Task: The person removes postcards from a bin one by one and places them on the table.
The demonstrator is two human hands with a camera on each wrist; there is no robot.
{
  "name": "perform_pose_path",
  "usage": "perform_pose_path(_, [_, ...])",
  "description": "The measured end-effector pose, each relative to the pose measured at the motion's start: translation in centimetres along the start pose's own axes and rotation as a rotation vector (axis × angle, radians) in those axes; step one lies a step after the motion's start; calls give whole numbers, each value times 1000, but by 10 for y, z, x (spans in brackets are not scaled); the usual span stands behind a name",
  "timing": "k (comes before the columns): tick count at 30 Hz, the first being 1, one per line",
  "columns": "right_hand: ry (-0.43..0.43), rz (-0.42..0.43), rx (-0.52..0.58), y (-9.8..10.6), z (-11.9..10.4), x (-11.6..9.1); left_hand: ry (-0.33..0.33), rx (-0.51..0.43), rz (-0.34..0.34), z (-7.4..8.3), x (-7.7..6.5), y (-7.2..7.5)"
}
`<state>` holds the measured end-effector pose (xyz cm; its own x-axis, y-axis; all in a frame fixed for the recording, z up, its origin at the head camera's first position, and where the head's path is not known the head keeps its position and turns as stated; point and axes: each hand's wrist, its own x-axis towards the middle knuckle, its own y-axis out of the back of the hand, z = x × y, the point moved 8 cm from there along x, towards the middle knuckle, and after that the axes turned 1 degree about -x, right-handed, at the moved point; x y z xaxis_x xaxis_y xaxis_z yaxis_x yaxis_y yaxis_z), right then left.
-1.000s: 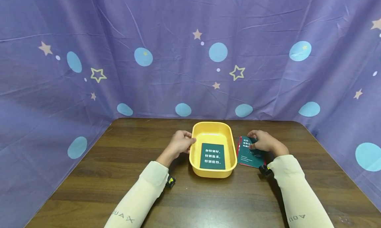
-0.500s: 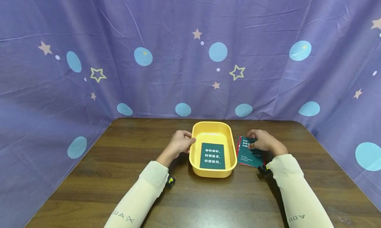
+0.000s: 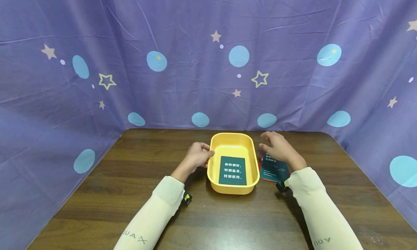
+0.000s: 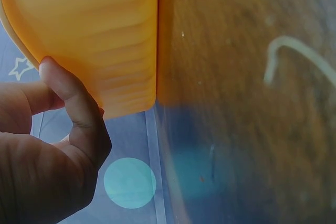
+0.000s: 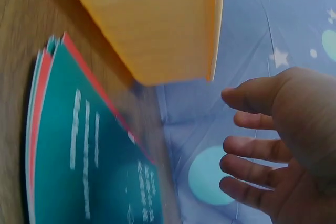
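The right hand [image 3: 278,146] hangs over the far part of the card stack [image 3: 275,171], its fingers spread apart and holding nothing. The left hand [image 3: 197,155] pinches the near rim of the yellow tray [image 3: 232,190], thumb at the edge — its only hold on it. The tray stands on the desk [image 3: 208,221], to the right of the left hand and just to the left of the right hand; one green card [image 3: 232,171] lies flat inside, on the side of the tray closer to the person.

The likeliest trouble seems to be under the right hand. The stack is uneven, with red and green edges peeping out of line, so fingertips pressing down off-centre could slide the upper cards askew or bring up two stuck together. The black wrist device [image 3: 282,186] below that hand sits close to the stack's near corner; I cannot tell whether it touches, but a low sweep might drag cards with it.

The tray's wall is close too: a hasty leftward move of the right hand could bump it. Held from one side only, the tray might then swing or tip about the left hand's pinch — and a tug from the left hand alone could send the loose card inside sliding.
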<state>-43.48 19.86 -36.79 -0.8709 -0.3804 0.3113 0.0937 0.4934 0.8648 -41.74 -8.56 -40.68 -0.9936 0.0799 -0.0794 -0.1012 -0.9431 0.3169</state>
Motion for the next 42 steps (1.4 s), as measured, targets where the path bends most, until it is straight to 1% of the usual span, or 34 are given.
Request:
perform_pose_path(3, [-4,0,2,-1,-12,3,-2,0,4,0,0,1])
perform_pose_path(6, [10,4,5,-3,-26,5,-5,-2,10,1,-1,2])
perform_pose_path(13, [130,38,-62,-9,-61,8,-3,4,15,1,-1,2])
perform_pose_path(15, [139,25,-71,-12,-68,7,-2,4,14,1,-1,2])
perform_pose_path(19, [135,-38,-72,-24,-79,5,2,2,6,0,-1,1])
perform_pose_path(23, [178,-85,-67,-36,-90,4,8,7,7,-2,-1,1])
perform_pose_path(26, [188,-132,-70,-46,-95,4,6,11,9,-3,-1,2])
perform_pose_path(28, [172,-176,-75,-53,-96,3,2,9,7,-3,-1,1])
perform_pose_path(33, [136,-262,-139,-66,-98,0,-3,0,-5,-2,0,1])
perform_pose_path(36, [127,-289,-196,-70,-98,-2,-5,0,-10,-2,1,0])
perform_pose_path(42, [165,-301,-283,-74,-98,-4,-7,5,-6,-1,1,0])
